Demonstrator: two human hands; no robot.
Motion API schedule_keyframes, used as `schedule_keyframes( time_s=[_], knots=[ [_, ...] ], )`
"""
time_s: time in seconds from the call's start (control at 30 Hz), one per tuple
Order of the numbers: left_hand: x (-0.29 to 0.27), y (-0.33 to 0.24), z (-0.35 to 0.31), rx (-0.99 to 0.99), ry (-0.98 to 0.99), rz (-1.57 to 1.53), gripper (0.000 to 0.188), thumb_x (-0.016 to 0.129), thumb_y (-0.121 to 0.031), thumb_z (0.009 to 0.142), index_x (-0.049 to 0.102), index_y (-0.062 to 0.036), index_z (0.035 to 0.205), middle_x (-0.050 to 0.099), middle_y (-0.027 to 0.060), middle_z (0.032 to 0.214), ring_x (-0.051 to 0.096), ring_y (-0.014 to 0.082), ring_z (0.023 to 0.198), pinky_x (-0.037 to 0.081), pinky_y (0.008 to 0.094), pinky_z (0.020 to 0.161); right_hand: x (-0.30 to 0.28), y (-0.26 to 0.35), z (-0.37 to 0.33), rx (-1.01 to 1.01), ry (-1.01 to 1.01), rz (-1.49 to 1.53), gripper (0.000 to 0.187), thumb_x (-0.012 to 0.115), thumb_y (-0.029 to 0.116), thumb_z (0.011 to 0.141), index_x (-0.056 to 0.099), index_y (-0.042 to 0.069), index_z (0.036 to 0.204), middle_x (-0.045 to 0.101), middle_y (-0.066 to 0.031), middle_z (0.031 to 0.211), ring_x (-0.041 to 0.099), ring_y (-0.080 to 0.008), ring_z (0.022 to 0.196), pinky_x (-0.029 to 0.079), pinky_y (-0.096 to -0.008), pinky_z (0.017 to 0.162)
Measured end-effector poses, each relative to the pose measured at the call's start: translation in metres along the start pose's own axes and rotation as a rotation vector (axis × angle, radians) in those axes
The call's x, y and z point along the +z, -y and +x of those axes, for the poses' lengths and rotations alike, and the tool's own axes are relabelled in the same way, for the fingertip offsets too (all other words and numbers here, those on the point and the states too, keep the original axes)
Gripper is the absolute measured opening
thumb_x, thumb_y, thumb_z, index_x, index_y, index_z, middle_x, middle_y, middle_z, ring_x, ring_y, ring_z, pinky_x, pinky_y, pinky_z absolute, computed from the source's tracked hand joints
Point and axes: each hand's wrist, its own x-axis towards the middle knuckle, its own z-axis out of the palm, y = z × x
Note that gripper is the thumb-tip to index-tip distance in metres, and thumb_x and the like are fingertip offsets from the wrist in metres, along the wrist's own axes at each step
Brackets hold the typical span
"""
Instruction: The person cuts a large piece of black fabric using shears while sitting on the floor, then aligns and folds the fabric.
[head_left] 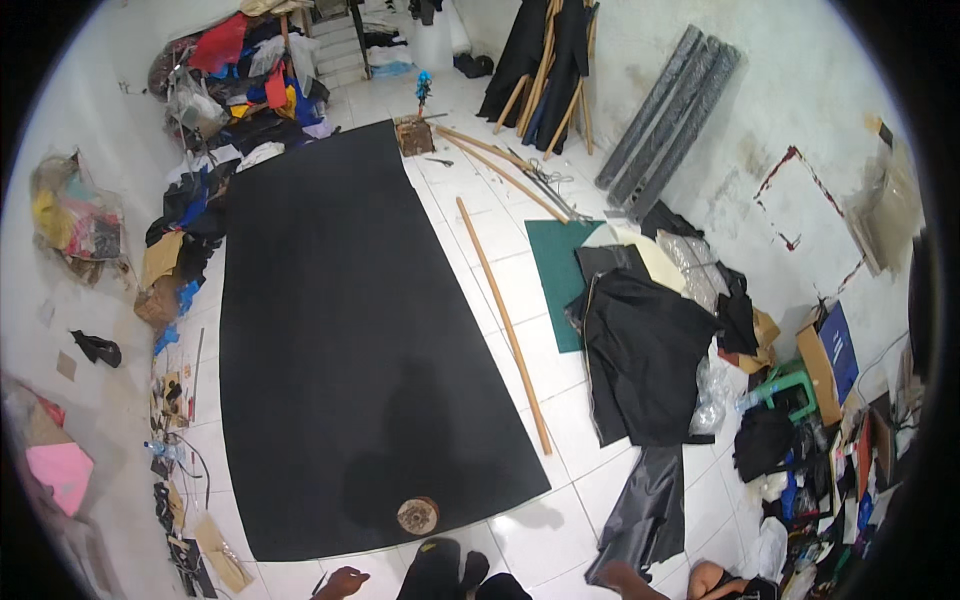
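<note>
A large sheet of black fabric [330, 300] lies flat on the floor in front of me. On its near edge sits a round brown weight [418, 516]. My left hand [345, 581] is low in the picture, just short of that edge, with its fingers curled. A thin dark sliver shows beside it, and what the fingers hold, if anything, is too small to make out. At the lower right, my right hand [622, 576] grips the near end of a shiny dark grey fabric [650, 505], which stretches back to a black fabric pile.
A wooden pole [505, 325] lies along the sheet's right side. Beyond it are a green mat [545, 270] and piled black fabric [645, 350]. A brown block [415, 137] rests at the far corner. Wrapped rolls [670, 120] lean on the wall. A person's limb [708, 580] shows lower right.
</note>
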Motion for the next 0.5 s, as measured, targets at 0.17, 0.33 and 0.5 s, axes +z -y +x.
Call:
schedule_keyframes(
  time_s=[0.17, 0.33, 0.5],
  knots=[
    [-0.047, -0.068, -0.009, -0.130, -0.058, -0.036, 0.059, 0.061, -0.060, 0.086, 0.073, -0.0071, 0.110, 0.068, 0.0189, 0.120, 0.060, 0.0372, 0.118, 0.046, 0.0432, 0.103, -0.207, 0.043, -0.015, -0.038, -0.358, 0.368, 0.053, 0.060, 0.055, 0.088, 0.072, 0.006, 0.108, 0.070, -0.0161, 0.113, 0.064, -0.0384, 0.109, 0.050, -0.0481, 0.094],
    [-0.071, -0.166, 0.078, 0.072, 0.201, 0.137, 0.056, 0.045, -0.051, 0.098, 0.067, -0.0049, 0.121, 0.063, 0.0211, 0.126, 0.055, 0.0398, 0.123, 0.041, 0.0481, 0.105, -0.374, 0.037, 0.006, 0.014, -0.581, 0.517, 0.046, 0.069, 0.044, 0.086, 0.070, 0.004, 0.108, 0.071, -0.0208, 0.100, 0.066, -0.0407, 0.098, 0.052, -0.0481, 0.089],
    [-0.155, -0.279, 0.153, 0.174, 0.125, 0.095, 0.056, 0.045, -0.047, 0.101, 0.059, -0.0021, 0.130, 0.059, 0.0228, 0.131, 0.057, 0.0378, 0.119, 0.044, 0.0463, 0.101, -0.431, 0.000, 0.053, 0.211, -0.479, 0.637, 0.042, 0.067, 0.041, 0.089, 0.067, 0.001, 0.102, 0.070, -0.0227, 0.093, 0.070, -0.0367, 0.087, 0.054, -0.0448, 0.077]
  ],
)
